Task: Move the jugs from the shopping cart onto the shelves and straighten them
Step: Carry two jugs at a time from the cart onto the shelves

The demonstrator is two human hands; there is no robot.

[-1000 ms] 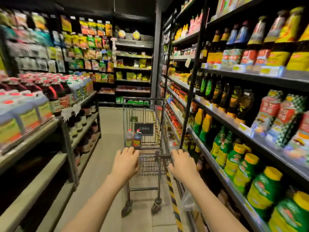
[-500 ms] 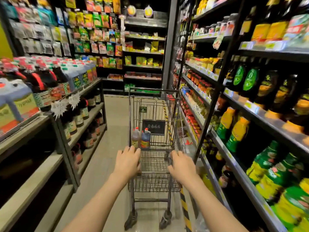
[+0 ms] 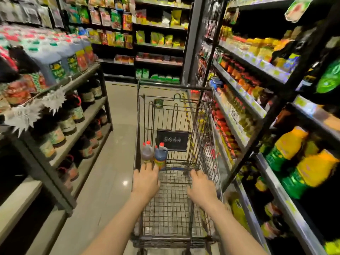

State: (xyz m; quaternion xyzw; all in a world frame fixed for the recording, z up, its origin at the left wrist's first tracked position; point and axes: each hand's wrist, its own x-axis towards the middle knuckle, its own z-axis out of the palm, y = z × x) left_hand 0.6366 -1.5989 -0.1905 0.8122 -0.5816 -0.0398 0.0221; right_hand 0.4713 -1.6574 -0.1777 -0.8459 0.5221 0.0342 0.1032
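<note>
A wire shopping cart stands in the aisle straight ahead of me. Two jugs with red caps stand upright in its left near corner: a brown jug and, to its right, a blue jug with a yellow label. My left hand grips the cart's handle bar just in front of the jugs. My right hand grips the same bar further right. Both sets of fingers curl over the bar.
Grey shelves on the left carry dark jugs and, on top, pale jugs with red and green caps. Black shelving full of bottles and jars stands close against the cart's right side. More shelves close the aisle's far end. Tiled floor lies left of the cart.
The cart and I have moved forward along the aisle, and my view has tilted down onto the basket. Both hands have kept their hold on the handle.
</note>
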